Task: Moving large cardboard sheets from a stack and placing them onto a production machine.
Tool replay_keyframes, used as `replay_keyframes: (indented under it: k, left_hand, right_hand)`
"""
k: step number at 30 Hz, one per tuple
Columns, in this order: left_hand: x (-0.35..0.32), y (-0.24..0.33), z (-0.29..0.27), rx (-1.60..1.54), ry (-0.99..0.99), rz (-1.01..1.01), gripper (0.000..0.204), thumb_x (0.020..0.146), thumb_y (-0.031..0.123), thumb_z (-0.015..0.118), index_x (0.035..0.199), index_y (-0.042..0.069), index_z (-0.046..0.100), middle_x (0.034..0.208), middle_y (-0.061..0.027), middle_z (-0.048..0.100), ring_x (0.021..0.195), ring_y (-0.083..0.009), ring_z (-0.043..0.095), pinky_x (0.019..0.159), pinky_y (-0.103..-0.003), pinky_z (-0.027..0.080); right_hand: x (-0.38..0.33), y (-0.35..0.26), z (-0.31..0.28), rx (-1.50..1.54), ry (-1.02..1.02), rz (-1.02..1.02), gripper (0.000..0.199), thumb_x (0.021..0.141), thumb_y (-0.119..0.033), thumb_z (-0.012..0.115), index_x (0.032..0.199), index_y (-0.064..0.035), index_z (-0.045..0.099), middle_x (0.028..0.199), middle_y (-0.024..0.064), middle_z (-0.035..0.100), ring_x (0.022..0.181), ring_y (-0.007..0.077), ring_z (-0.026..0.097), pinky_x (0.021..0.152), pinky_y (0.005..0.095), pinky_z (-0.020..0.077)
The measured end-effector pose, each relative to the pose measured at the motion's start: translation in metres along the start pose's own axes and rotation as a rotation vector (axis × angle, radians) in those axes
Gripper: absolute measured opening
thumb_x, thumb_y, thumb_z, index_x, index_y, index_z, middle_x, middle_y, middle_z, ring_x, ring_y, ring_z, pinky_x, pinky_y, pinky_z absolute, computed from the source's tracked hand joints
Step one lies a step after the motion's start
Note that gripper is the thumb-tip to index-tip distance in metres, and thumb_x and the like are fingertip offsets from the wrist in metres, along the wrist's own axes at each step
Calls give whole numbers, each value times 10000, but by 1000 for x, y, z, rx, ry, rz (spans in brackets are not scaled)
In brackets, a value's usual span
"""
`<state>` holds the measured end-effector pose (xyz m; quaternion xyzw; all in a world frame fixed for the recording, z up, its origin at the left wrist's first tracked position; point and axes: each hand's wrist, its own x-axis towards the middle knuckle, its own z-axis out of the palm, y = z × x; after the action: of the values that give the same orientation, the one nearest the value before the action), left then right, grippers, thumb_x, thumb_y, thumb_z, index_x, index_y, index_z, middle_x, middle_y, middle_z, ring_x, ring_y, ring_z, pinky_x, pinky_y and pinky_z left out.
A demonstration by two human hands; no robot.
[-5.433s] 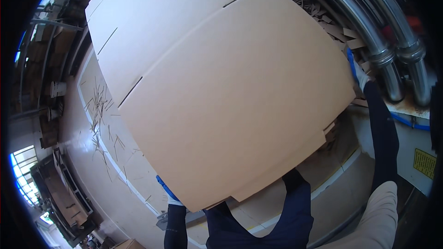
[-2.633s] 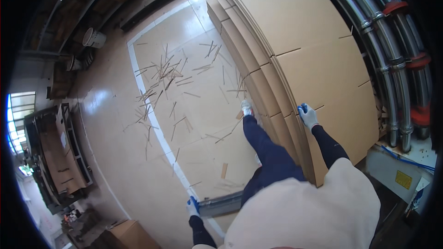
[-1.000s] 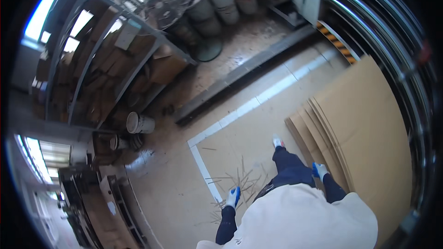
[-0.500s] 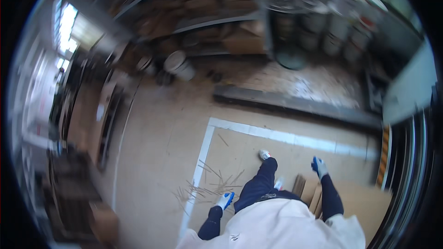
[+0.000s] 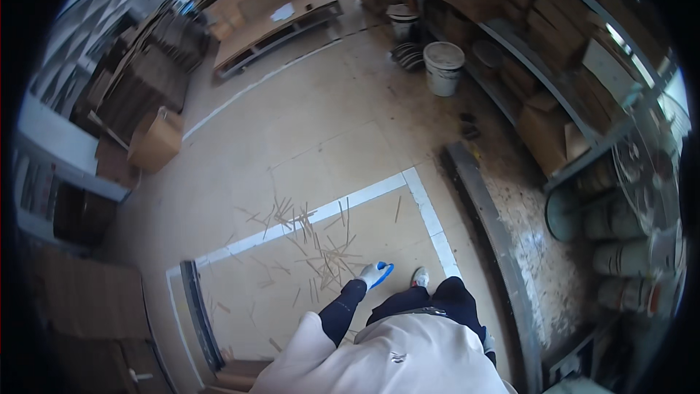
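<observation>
My left hand (image 5: 375, 274), in a white glove with blue on the palm side, hangs in front of my left hip over the floor. Its fingers are loosely curved and apart, and I see nothing in them. Below and beyond it, several thin brown strips (image 5: 332, 257) lie scattered on the tiles, some across a white floor line (image 5: 364, 195). The right hand (image 5: 489, 341) is low against my right side. Only a small part of its glove shows past my shirt and leg, with the fingers hidden.
A dark raised beam (image 5: 485, 226) runs along my right, beside shelves of cartons (image 5: 558, 29) and several drums (image 5: 620, 259). A white bucket (image 5: 443, 69) stands ahead. A low wooden platform (image 5: 281, 25) lies far off. Another dark bar (image 5: 200, 314) and stacked cardboard (image 5: 91, 295) are on the left.
My view has turned left, so the strips and shelves have shifted across it. My right hand, earlier held out in front, is now down by my side. The cardboard at my right has left view.
</observation>
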<state>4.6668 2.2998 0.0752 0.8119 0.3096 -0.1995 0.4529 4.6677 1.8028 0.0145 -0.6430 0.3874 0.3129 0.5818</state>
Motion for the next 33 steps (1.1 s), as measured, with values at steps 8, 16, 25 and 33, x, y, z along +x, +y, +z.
replay_keyframes:
  k: [8, 16, 25, 33]
  left_hand:
    - [-46, -75, 44, -698, 300, -517, 376, 817, 429, 569, 840, 57, 617, 692, -30, 597, 588, -124, 556, 535, -274, 437]
    - [-129, -48, 146, -1181, 567, -892, 333, 801, 411, 608, 758, 87, 547, 597, -15, 548, 443, -123, 509, 393, -259, 407]
    - [-143, -10, 296, -945, 866, -805, 415, 870, 443, 477, 889, 43, 590, 730, -125, 618, 630, -234, 590, 603, -353, 456]
    - [-166, 106, 421, -2027, 944, -1073, 372, 773, 453, 630, 742, 95, 531, 574, -16, 516, 458, -120, 482, 436, -261, 407]
  right_hand:
    - [155, -192, 44, -146, -325, -93, 292, 841, -374, 555, 835, -85, 595, 641, 37, 558, 519, 154, 545, 435, 290, 424]
    - [249, -379, 206, -521, -505, -180, 268, 835, -390, 569, 910, -133, 578, 686, 35, 592, 547, 162, 561, 472, 299, 435]
    - [234, -395, 357, -850, -831, -86, 242, 853, -318, 576, 900, -80, 585, 659, 2, 548, 469, 108, 491, 389, 243, 355]
    - [141, -318, 399, -1362, -940, -6, 364, 852, -407, 544, 1002, -76, 562, 897, 75, 621, 763, 176, 601, 697, 305, 469]
